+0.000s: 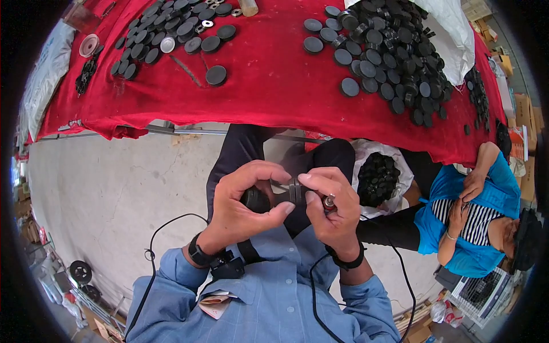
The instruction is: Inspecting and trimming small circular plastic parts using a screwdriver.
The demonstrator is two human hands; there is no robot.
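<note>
Above my lap, a thin round black disc (294,191), seen nearly edge-on, is pinched between the fingertips of both hands. My left hand (231,197) curls round with thumb and forefinger on one side of it. Another black round piece (255,200) sits in the hollow of that palm. From the other side, my right hand (336,207) grips the disc with thumb and forefinger. A small metal piece with a red part (329,202) shows among its curled fingers; its kind I cannot make out. Whether the disc is one part or two pressed together is hard to tell.
The red cloth-covered table (257,86) ahead carries a left group of black discs (186,28) and a large right heap (394,57). A white sack of black pieces (380,177) stands beside my right knee. Another person (469,211) sits to the right. Cables hang by my arms.
</note>
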